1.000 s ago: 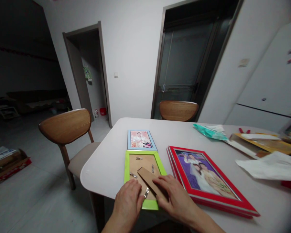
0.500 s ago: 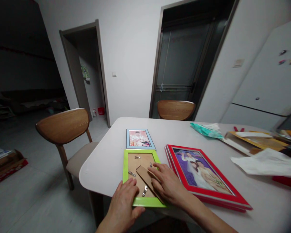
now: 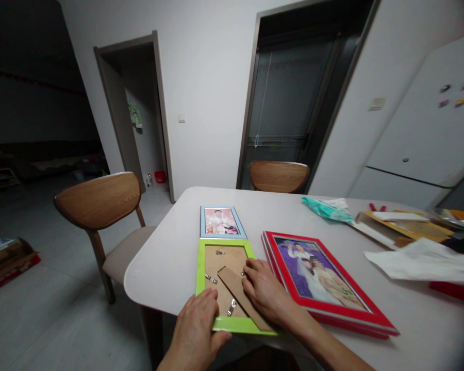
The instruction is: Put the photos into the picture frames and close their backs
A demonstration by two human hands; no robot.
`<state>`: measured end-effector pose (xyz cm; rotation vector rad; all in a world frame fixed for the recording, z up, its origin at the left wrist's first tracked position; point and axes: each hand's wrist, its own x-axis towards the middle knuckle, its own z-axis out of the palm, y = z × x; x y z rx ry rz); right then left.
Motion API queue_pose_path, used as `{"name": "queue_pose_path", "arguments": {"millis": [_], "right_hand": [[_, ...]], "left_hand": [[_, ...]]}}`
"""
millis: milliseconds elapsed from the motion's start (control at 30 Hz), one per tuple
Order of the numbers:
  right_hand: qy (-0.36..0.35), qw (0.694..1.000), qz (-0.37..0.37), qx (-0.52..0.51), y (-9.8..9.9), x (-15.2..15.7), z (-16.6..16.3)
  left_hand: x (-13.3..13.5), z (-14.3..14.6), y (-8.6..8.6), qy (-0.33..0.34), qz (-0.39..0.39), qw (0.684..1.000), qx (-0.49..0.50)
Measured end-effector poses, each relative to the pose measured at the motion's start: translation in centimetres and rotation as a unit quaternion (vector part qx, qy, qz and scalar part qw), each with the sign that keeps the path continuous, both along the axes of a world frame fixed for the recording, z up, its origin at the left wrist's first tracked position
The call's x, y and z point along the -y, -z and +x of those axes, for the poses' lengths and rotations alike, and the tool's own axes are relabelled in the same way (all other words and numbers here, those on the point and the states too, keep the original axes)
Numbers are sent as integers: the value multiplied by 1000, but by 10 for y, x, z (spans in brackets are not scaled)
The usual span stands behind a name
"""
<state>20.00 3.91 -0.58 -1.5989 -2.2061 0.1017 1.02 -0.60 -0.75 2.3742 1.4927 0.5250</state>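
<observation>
A lime-green picture frame (image 3: 201,268) lies face down at the table's near edge, its brown backing board (image 3: 216,293) upward. Small metal clips (image 3: 232,307) sit around the backing, and a brown stand leg (image 3: 239,294) slants across it. My left hand (image 3: 197,324) is closed on the frame's near left corner, fingers on top and thumb by the near edge. My right hand (image 3: 265,288) bends over the frame's right side, fingertips at a clip that they partly hide. A light-blue picture frame (image 3: 203,221) with a photo touches the green frame's far edge.
Stacked red picture frames (image 3: 294,293) lie right of my right hand, a wedding photo on top. Farther right are a teal plastic wrapper (image 3: 327,210), white paper (image 3: 421,260) and cardboard packaging (image 3: 410,224). Wooden chairs (image 3: 100,201) stand at the table's left and far side.
My right hand's fingers have drawn together and curled more at the right-hand clip, uncovering more of the stand leg. My left hand stays at the corner. The view has shifted slightly.
</observation>
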Motion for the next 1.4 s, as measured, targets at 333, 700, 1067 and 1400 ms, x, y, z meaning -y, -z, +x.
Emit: {"name": "queue_pose_path", "arguments": {"millis": [333, 700, 1067, 1400], "right_hand": [[-1, 999, 30, -15, 4, 9, -3], [-195, 980, -37, -31, -22, 45, -20], [-166, 982, -33, -90, -11, 28, -21], [-137, 990, -29, 7, -13, -18, -58]], "left_hand": [[2, -4, 4, 1, 15, 1000, 5], [-6, -11, 11, 15, 30, 998, 52], [-10, -12, 16, 9, 35, 997, 74], [-8, -12, 17, 9, 26, 997, 70]]}}
